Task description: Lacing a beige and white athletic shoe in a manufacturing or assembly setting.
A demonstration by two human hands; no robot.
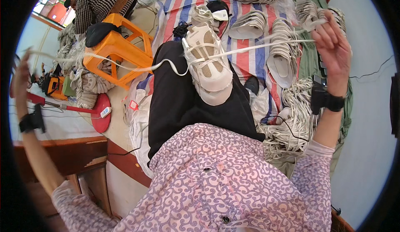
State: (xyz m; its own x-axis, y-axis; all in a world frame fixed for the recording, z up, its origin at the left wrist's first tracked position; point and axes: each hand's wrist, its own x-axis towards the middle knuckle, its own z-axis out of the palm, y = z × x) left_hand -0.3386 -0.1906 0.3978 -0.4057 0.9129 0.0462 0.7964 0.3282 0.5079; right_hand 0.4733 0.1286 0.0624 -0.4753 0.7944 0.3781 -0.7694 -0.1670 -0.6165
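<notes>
A cream and beige sneaker (213, 67) rests on my black-trousered lap, its toe toward me; a second pale toe shows beneath it. A white shoelace (258, 46) threads through its front and stretches out to both sides. My right hand (332, 40), raised at the far right, has its fingers closed on one length of the lace. Out at the left rim, my left hand (20, 80) is smeared by motion, with the other length of lace running to its fingertips. That left length sags in a loop beside the shoe.
An orange plastic stool (121, 44) with a dark pad stands at left, near a person in a striped top (100, 0). Stacked shoe uppers (283, 59) lie on the striped sheet (241, 63). A heap of pale laces (291, 127) lies right of my lap.
</notes>
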